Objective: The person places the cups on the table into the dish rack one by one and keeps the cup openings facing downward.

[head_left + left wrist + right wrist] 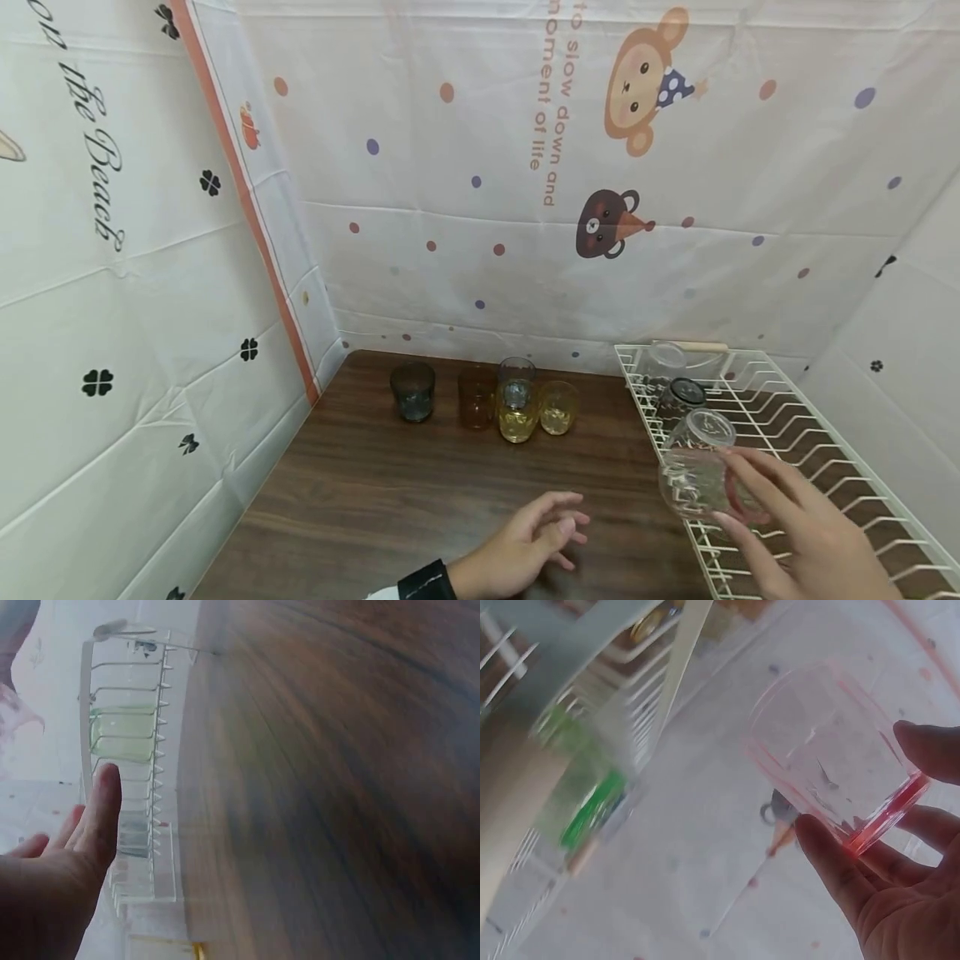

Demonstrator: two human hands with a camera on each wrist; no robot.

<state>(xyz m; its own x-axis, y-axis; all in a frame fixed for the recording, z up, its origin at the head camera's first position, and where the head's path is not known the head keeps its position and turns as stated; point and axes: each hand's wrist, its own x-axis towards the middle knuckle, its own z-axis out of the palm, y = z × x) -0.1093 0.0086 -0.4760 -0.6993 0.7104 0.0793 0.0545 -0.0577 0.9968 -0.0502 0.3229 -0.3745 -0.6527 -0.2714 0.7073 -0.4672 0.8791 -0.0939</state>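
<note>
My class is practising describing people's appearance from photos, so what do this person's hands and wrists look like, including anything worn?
The left hand is ungloved, with a broad black band around its wrist and a bit of white sleeve below that. The right hand is ungloved too; its wrist isn't clearly visible.

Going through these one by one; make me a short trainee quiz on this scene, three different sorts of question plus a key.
1. Which hand holds the pink glass?
2. True or false: the left hand is gripping something.
3. In the head view, the rack stands on which side of the table? A) left B) middle C) right

Key
1. The right hand.
2. False; it holds nothing.
3. C
</note>
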